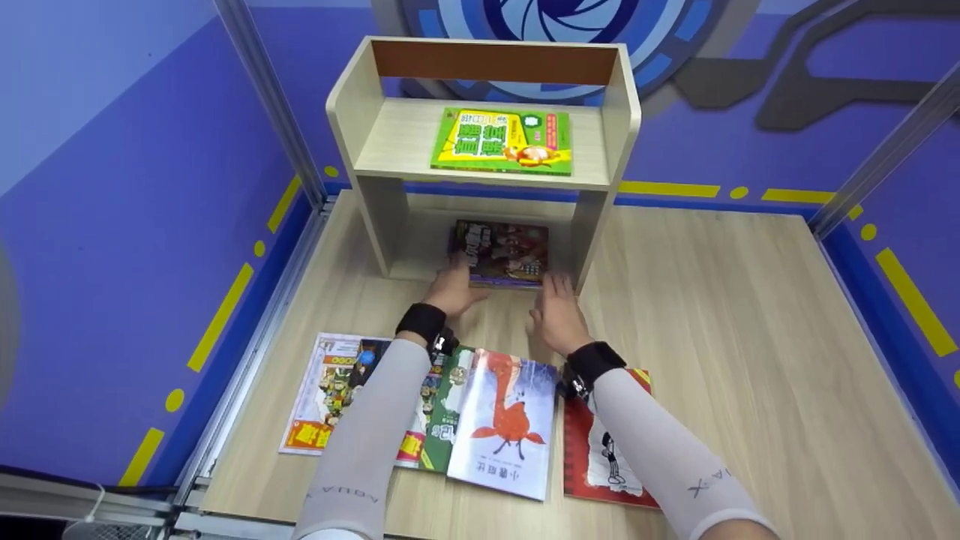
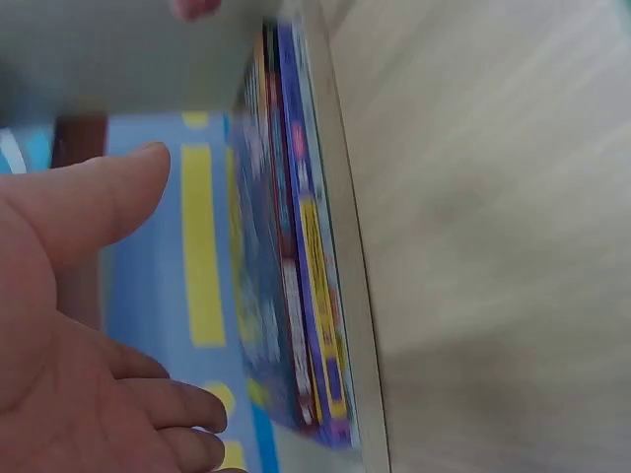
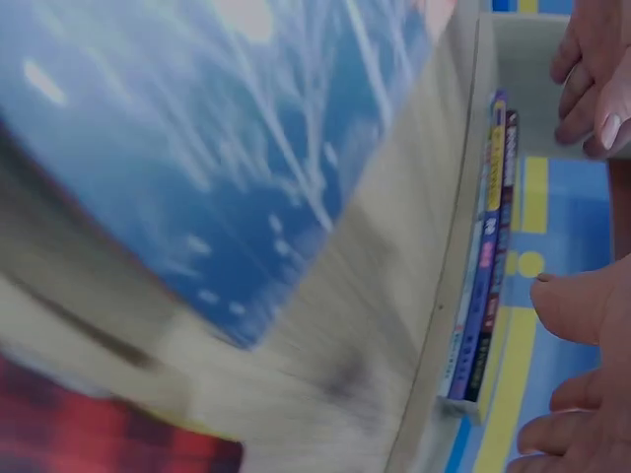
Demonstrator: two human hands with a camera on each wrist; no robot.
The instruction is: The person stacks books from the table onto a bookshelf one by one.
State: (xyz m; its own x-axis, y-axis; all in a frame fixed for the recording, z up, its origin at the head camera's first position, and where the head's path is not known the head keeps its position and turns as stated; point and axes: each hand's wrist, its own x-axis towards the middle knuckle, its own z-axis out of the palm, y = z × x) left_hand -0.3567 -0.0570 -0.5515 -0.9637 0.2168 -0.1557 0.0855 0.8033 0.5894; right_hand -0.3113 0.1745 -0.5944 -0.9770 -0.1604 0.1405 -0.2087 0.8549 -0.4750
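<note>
A small stack of books (image 1: 504, 251) lies flat on the lower shelf of a wooden bookcase (image 1: 365, 112), dark cover uppermost. Purple and dark spines (image 3: 483, 266) face forward in the right wrist view. At the stack's left front corner is my left hand (image 1: 451, 289), its thumb (image 2: 108, 202) spread away from the other fingers. My right hand (image 1: 561, 319) reaches to the stack's right front corner, fingers pointing into the shelf. Neither hand curls round a book. Both wrists wear black bands.
A green and yellow book (image 1: 502, 142) lies on the upper shelf. In front of the bookcase, on the wooden table (image 1: 720, 360), lie a white book with an orange animal (image 1: 504, 424), a red book (image 1: 581, 457) and overlapping comic-style books (image 1: 330, 390), partly hidden by my left forearm.
</note>
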